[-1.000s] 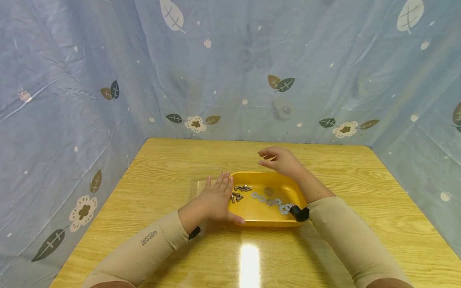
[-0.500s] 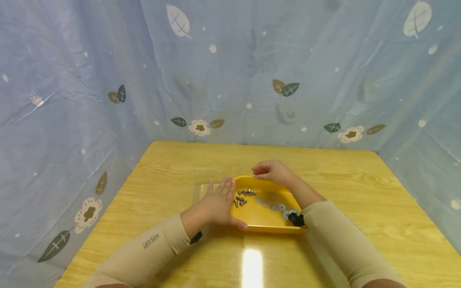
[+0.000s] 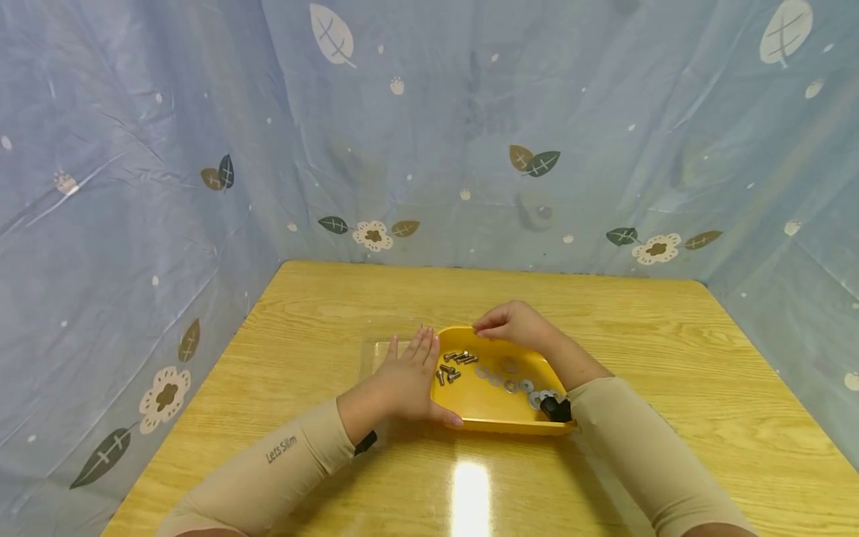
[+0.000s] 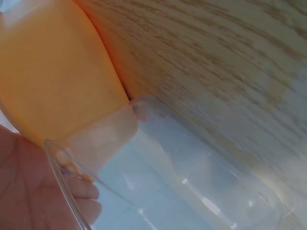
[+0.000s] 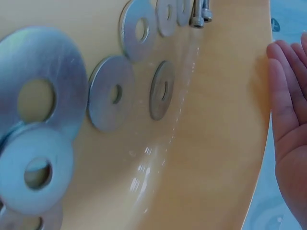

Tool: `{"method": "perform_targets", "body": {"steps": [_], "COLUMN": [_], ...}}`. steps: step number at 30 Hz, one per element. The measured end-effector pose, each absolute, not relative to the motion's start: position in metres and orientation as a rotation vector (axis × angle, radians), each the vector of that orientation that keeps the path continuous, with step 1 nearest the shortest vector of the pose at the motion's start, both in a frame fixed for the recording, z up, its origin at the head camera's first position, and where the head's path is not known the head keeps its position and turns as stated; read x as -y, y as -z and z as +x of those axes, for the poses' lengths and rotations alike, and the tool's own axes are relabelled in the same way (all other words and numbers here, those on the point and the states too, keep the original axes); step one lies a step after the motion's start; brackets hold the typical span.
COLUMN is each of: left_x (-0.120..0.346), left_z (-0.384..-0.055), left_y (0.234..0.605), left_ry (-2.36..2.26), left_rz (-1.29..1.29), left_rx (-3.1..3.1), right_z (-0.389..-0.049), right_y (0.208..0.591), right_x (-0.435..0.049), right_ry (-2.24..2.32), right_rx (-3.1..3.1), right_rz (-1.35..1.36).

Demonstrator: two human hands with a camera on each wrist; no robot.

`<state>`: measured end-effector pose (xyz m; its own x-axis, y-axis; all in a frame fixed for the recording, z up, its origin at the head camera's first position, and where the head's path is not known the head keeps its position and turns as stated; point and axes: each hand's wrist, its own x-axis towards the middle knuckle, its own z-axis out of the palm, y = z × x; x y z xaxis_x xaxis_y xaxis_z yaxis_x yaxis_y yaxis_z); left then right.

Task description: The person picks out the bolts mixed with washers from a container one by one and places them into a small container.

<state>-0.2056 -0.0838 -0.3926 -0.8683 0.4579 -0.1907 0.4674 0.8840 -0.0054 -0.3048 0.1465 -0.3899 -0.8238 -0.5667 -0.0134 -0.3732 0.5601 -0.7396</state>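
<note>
A yellow tray (image 3: 490, 403) holds several small screws (image 3: 461, 358) at its left and several flat washers (image 3: 511, 386) toward its right. My left hand (image 3: 403, 384) lies along the tray's left end, its fingers straight and spread and its thumb at the front corner. At the far rim, the thumb and fingertips of my right hand (image 3: 513, 324) come together, pinching the edge. From the right wrist view, the fingers (image 5: 283, 96) meet that rim beside the inner wall. A clear plastic container (image 4: 192, 177) sits against the tray, partly under my left hand in the head view.
The tray and container stand on a wood-grain table (image 3: 335, 298). A blue patterned curtain (image 3: 463, 112) hangs behind it and on both sides. The black strap piece (image 3: 555, 409) at my right wrist overlaps the tray's right end.
My right hand has come down and toward me from above the back of the tray to its far rim, its thumb and fingers drawing together. The left hand has stayed at the tray's left end.
</note>
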Motion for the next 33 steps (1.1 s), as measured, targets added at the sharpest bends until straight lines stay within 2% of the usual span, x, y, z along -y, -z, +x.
{"method": "perform_targets", "body": {"steps": [10, 33], "left_x": [0.084, 0.083], "left_z": [-0.205, -0.207], "left_y": [0.393, 0.391], "left_ry": [0.062, 0.086], "left_rz": [0.705, 0.694], "left_rx": [-2.875, -2.859], "right_z": [-0.307, -0.302], "right_y": [0.404, 0.422], "right_x": [-0.148, -0.144], "right_ry": [0.899, 0.848], "right_rx": [-2.533, -2.369], "right_rz": [-0.955, -1.031]}}
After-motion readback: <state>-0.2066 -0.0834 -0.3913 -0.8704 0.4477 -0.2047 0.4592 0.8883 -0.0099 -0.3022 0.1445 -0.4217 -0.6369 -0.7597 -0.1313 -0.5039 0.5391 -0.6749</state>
